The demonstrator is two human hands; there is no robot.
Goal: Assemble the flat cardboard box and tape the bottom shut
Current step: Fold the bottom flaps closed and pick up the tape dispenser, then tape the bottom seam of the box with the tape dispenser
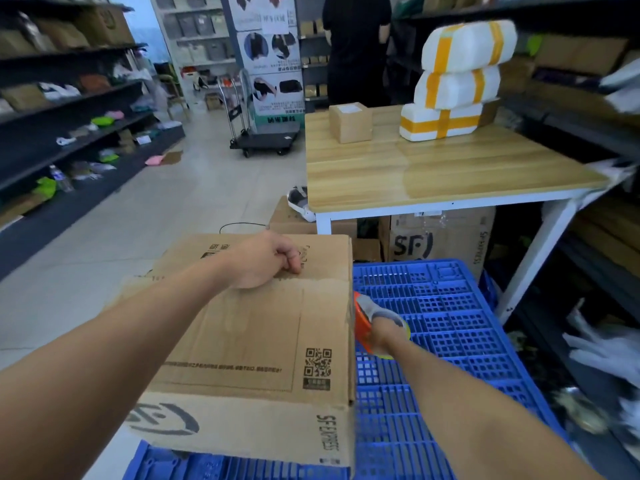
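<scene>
A light wooden table (450, 168) on white legs stands in a stockroom. Near its far left corner sits a small sealed carton (350, 122). Further right along the far edge, three white foam parcels (457, 81) bound with yellow tape are stacked. A person in black (356, 46) stands behind the far edge. Brown SF cartons (440, 237) sit under the table. A blue plastic pallet (450, 323) lies in front of it. Dark shelves (69, 98) of goods line the left wall, and a flat trolley (265, 140) is parked on the floor beyond.

A single head-worn wide-angle view faces forward and down, close above the cardboard box (249, 341) at 6 o'clock, with the table (450, 168) farther off at 1 o'clock.
</scene>
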